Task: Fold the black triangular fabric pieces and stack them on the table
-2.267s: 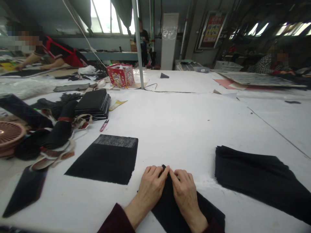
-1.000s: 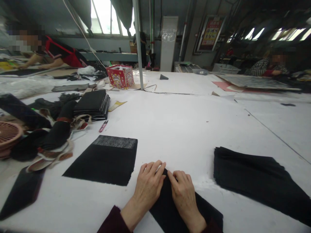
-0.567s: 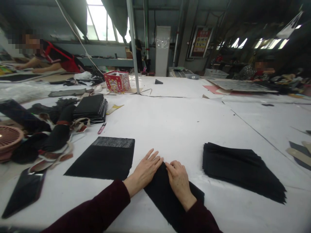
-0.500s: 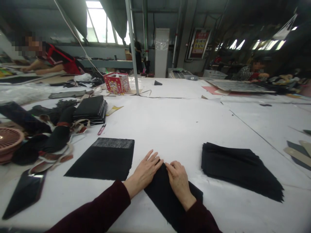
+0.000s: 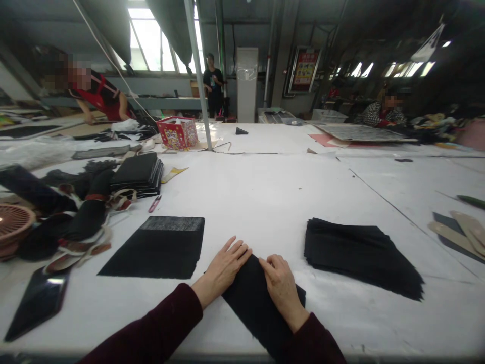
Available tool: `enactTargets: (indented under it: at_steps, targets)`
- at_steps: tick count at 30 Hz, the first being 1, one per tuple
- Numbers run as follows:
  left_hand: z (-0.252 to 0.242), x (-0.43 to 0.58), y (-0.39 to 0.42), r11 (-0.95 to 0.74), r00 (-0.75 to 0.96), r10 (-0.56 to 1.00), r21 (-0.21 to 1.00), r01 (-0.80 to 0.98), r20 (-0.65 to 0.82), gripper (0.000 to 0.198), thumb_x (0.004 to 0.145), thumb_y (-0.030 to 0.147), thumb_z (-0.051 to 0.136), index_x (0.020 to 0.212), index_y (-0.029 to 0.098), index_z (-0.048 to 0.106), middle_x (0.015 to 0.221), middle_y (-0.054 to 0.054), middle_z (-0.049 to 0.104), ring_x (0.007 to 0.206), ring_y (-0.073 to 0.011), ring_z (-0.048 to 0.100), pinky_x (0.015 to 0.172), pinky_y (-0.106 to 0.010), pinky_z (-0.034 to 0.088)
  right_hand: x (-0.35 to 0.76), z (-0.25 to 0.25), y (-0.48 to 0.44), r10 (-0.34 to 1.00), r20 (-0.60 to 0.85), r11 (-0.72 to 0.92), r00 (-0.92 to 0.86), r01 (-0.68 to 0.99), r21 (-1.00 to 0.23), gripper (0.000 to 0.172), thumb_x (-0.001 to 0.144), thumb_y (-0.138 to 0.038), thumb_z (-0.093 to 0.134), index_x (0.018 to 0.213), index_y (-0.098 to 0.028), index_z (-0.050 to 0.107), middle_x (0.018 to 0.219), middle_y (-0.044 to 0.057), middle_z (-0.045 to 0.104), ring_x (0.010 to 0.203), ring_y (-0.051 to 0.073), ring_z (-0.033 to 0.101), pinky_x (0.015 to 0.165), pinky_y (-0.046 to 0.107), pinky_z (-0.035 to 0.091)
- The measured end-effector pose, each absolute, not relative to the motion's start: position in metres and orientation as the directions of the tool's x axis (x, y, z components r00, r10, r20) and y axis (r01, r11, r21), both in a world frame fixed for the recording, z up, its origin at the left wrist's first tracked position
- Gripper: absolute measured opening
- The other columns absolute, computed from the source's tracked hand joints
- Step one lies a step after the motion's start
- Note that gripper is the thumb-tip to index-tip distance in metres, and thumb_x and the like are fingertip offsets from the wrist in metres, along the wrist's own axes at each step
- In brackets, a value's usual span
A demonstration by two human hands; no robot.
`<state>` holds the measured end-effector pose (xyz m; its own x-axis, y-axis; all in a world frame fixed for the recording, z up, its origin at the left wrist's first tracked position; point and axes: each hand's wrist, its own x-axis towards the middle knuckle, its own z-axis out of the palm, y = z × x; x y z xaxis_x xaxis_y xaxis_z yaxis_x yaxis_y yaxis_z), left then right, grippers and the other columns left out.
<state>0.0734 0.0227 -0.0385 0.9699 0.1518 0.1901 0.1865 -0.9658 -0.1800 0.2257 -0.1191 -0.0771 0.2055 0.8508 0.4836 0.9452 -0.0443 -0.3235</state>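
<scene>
A piece of black fabric [image 5: 257, 303] lies slantwise on the white table in front of me. My left hand [image 5: 229, 265] rests flat on its upper left edge, fingers stretched out and thumb hidden. At the top right edge, my right hand [image 5: 280, 283] has its fingers curled and its thumb and forefinger pinched on the fabric. Left of my hands lies a flat black fabric piece [image 5: 159, 255] with a greyish strip [image 5: 172, 223] along its top. A loose stack of black fabric pieces [image 5: 359, 253] is on the right.
Purple thread snips [image 5: 155, 203] lie by a stack of folded black pieces [image 5: 136, 174]. A phone-like dark slab [image 5: 38, 301], a pink fan [image 5: 15, 227] and straps crowd the left. A pole [image 5: 199, 76] rises behind, near a red box [image 5: 177, 133]. Co-workers are farther back.
The view has shifted slightly. Both hands stay at the fabric's top edge with little movement. The co-worker at left has straightened somewhat, and a person at the back now faces this way.
</scene>
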Motion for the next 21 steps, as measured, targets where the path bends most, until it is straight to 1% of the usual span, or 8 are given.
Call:
enactTargets:
  at_steps: [3, 7, 11, 13, 15, 18, 21]
  targets:
    - [-0.04, 0.075, 0.02, -0.97, 0.977, 0.122, -0.186, 0.154, 0.176, 0.054, 0.086, 0.013, 0.047, 0.139, 0.016, 0.039, 0.123, -0.008, 0.056, 0.124, -0.0204, 0.044, 0.117, -0.039, 0.022, 0.228, -0.078, -0.127, 0.846, 0.495, -0.038, 0.199, 0.948, -0.317, 0.024, 0.096, -0.01, 0.045, 0.11, -0.019, 0.063, 0.087, 0.005, 0.052, 0.083, 0.02, 0.047, 0.075, 0.031, 0.039]
    - [-0.04, 0.077, 0.016, -0.968, 0.978, 0.113, -0.202, 0.148, 0.174, 0.06, 0.085, 0.01, 0.047, 0.143, 0.021, 0.034, 0.118, -0.008, 0.056, 0.119, -0.0199, 0.049, 0.115, -0.04, 0.025, 0.232, -0.078, -0.136, 0.84, 0.506, -0.032, 0.196, 0.949, -0.314, 0.025, 0.096, -0.01, 0.043, 0.108, -0.018, 0.064, 0.087, 0.005, 0.052, 0.082, 0.02, 0.047, 0.075, 0.032, 0.039]
    - [-0.037, 0.079, 0.013, -0.976, 0.983, 0.072, -0.192, 0.105, 0.169, 0.054, 0.087, 0.011, 0.047, 0.139, 0.022, 0.04, 0.123, -0.007, 0.055, 0.123, -0.0203, 0.045, 0.115, -0.04, 0.024, 0.236, -0.075, -0.147, 0.854, 0.48, -0.036, 0.202, 0.943, -0.332, 0.025, 0.097, -0.01, 0.042, 0.108, -0.018, 0.064, 0.087, 0.005, 0.052, 0.083, 0.02, 0.046, 0.076, 0.032, 0.04]
    - [-0.035, 0.08, 0.011, -0.977, 0.987, 0.048, -0.197, 0.078, 0.154, 0.05, 0.089, 0.01, 0.045, 0.138, 0.019, 0.04, 0.122, -0.006, 0.056, 0.121, -0.0193, 0.047, 0.114, -0.038, 0.025, 0.238, -0.074, -0.153, 0.858, 0.473, -0.034, 0.202, 0.94, -0.339, 0.026, 0.098, -0.01, 0.041, 0.108, -0.017, 0.063, 0.088, 0.005, 0.051, 0.084, 0.02, 0.046, 0.076, 0.033, 0.039]
    - [-0.034, 0.082, 0.009, -0.975, 0.989, 0.038, -0.214, 0.068, 0.14, 0.05, 0.09, 0.009, 0.043, 0.139, 0.018, 0.039, 0.116, -0.006, 0.057, 0.115, -0.0189, 0.05, 0.113, -0.036, 0.027, 0.24, -0.075, -0.159, 0.86, 0.471, -0.031, 0.199, 0.94, -0.34, 0.026, 0.098, -0.01, 0.04, 0.108, -0.017, 0.063, 0.088, 0.005, 0.051, 0.084, 0.02, 0.047, 0.076, 0.033, 0.04]
    - [-0.034, 0.086, 0.004, -0.971, 0.99, 0.031, -0.23, 0.062, 0.134, 0.056, 0.088, 0.01, 0.046, 0.142, 0.023, 0.036, 0.109, -0.005, 0.058, 0.107, -0.0189, 0.054, 0.111, -0.038, 0.03, 0.244, -0.075, -0.166, 0.861, 0.471, -0.024, 0.192, 0.94, -0.339, 0.027, 0.097, -0.009, 0.039, 0.109, -0.017, 0.063, 0.089, 0.006, 0.051, 0.085, 0.021, 0.047, 0.077, 0.033, 0.04]
    - [-0.035, 0.089, -0.001, -0.971, 0.989, 0.013, -0.236, 0.047, 0.145, 0.056, 0.086, 0.011, 0.049, 0.14, 0.024, 0.038, 0.112, -0.006, 0.057, 0.109, -0.0201, 0.052, 0.111, -0.041, 0.029, 0.248, -0.076, -0.173, 0.861, 0.474, -0.013, 0.184, 0.94, -0.341, 0.028, 0.096, -0.008, 0.039, 0.109, -0.017, 0.063, 0.089, 0.006, 0.051, 0.085, 0.021, 0.047, 0.077, 0.033, 0.04]
